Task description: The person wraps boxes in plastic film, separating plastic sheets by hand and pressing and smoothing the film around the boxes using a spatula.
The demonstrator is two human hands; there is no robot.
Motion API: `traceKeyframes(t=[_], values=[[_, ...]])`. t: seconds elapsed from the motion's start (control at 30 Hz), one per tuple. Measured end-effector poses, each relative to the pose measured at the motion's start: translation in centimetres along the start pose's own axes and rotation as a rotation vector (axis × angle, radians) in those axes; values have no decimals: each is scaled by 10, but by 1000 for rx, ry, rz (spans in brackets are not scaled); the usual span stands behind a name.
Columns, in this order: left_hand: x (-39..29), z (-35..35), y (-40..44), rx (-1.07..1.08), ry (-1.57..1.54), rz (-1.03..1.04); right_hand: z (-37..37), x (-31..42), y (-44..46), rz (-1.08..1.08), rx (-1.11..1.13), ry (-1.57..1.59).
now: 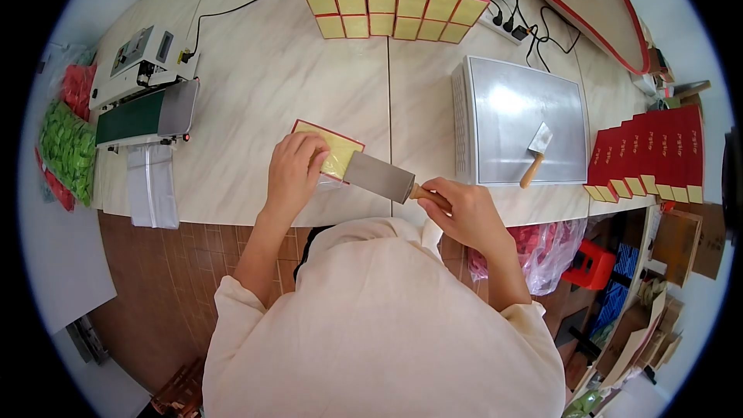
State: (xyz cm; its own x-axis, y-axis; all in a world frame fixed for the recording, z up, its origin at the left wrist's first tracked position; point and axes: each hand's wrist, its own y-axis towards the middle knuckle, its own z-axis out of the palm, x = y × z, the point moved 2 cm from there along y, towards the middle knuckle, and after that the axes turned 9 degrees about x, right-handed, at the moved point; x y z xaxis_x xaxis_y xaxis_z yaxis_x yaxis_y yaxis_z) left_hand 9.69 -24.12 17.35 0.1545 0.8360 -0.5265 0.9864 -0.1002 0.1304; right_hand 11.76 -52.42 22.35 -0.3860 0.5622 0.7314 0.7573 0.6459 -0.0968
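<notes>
A single head-worn view looks forward and steeply down (wide and round, dark at its corners), with the wearer's shirt (pixel 387 325) close below, just past the near edge of the desk (pixel 255 70).

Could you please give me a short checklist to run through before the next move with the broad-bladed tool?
1. Right hand gripping the wooden handle of the broad-bladed tool: ok.
2. Left hand on the yellow-and-red box: ok.
3. Left fingers apart from the blade: ok, part of the box's top shows between them.
4. Blade pressing on the box's right end: cannot tell; they meet in view, but pressure doesn't show.
5. Smaller spatula out of the way: ok, it lies on the metal-topped unit.
</notes>
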Motion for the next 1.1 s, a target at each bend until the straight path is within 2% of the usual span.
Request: traceKeyframes(t=[0.1, 0.13, 0.2, 0.27, 0.37, 0.4, 0.47, 0.5, 0.57, 0.67, 0.8, 0.87, 0.93, 1.0, 1.1], values=[[-2, -4, -5, -109, 13, -8, -5, -2, -2, -25, -13, 16], [-5, -8, -7, -109, 12, -4, -12, -4, -5, 29, -49, 24], [-11, -18, -14, -106, 45, -133, -25, -12, -12, 98, -91, 25], [-18, -20, -21, -95, 40, -149, -42, -30, -18, 363, -286, -102], [-26, -15, -24, 28, 99, -234, -41, -94, -20, 523, -538, -245], [-26, -11, -25, 9, 112, -234, -36, -118, -19, 526, -542, -244], [-28, -9, -25, -20, 133, -249, -26, -160, -21, 722, -717, -294], [-30, -7, -23, -8, 104, -263, -20, -173, -22, 712, -707, -288], [-32, -5, -22, 1, 85, -289, -8, -196, -26, 837, -748, -237], [-33, 2, -20, 48, -20, -345, 12, -227, -31, 777, -715, -396], [-32, 7, -19, 52, -40, -391, 18, -200, -22, 781, -691, -532], [-32, 10, -18, 52, -46, -399, 18, -168, -3, 486, -790, -494], [-29, 12, -19, 49, -153, -433, 30, -136, 19, 231, -670, -178], [-31, 12, -18, 22, -153, -393, 53, -105, 43, 69, -499, 101], [-37, 10, -19, 5, -205, -402, 71, -52, 69, -72, -323, 260]])
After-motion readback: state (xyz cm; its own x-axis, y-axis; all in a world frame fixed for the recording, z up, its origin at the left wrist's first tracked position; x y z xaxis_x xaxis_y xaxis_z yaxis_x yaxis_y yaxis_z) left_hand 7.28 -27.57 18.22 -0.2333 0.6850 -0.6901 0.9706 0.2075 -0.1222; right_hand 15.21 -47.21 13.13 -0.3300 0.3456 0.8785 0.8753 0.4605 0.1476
